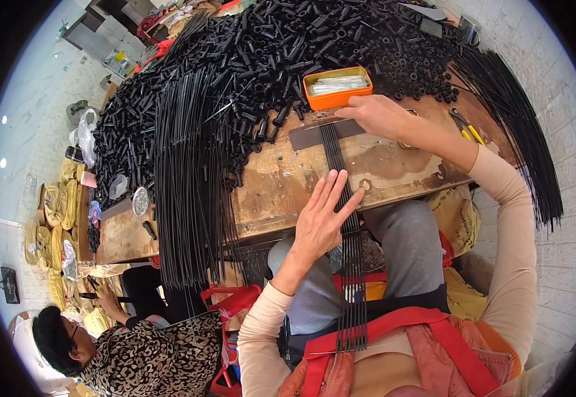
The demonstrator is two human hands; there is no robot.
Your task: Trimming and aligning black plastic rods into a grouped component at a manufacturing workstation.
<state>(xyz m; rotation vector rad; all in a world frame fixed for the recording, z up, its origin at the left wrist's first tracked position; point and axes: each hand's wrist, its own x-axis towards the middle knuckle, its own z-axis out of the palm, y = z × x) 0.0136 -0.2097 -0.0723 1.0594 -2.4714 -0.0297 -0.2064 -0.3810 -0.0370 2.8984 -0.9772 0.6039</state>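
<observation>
A flat row of thin black rods (351, 284) runs from the table over my lap to my chest, side by side. Its far ends rest on a dark flat plate (308, 137) lying on the wooden table. My left hand (317, 221) lies on the row near the table's front edge, fingers stretched out and thumb apart. Over the plate's right end, just in front of an orange tin (336, 102) of pale thin pieces, is my right hand (380, 118). Its fingers are bent together; whatever is between the tips cannot be made out.
A large heap of black tubular parts (268, 46) covers the back of the wooden table (268, 198). Long black rod bundles lie at left (185, 165) and right (526, 126). Yellow-handled pliers (466, 126) lie right. A co-worker (162, 354) sits at lower left.
</observation>
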